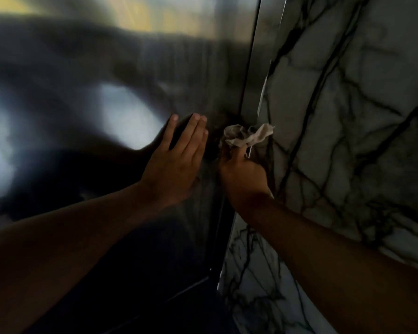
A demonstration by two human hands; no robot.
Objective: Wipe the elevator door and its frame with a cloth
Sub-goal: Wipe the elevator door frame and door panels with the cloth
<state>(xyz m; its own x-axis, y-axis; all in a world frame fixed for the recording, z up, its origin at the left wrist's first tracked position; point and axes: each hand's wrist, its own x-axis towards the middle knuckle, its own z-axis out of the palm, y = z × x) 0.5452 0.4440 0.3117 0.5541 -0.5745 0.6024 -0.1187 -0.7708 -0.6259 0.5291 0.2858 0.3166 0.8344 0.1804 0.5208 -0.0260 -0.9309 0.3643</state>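
Note:
A brushed steel elevator door [111,92] fills the left and middle of the head view, with blurred reflections on it. Its steel frame [256,75] runs down the door's right edge. My left hand [176,160] lies flat against the door, fingers straight and pointing up. Just to its right, my right hand [241,174] is closed on a crumpled pale grey cloth [246,136], which is pressed against the frame where it meets the wall. Part of the cloth is hidden inside my fist.
A white marble wall [360,116] with dark veins stands to the right of the frame and continues below my right forearm. The door's bottom edge and sill [191,288] show dimly low in the view.

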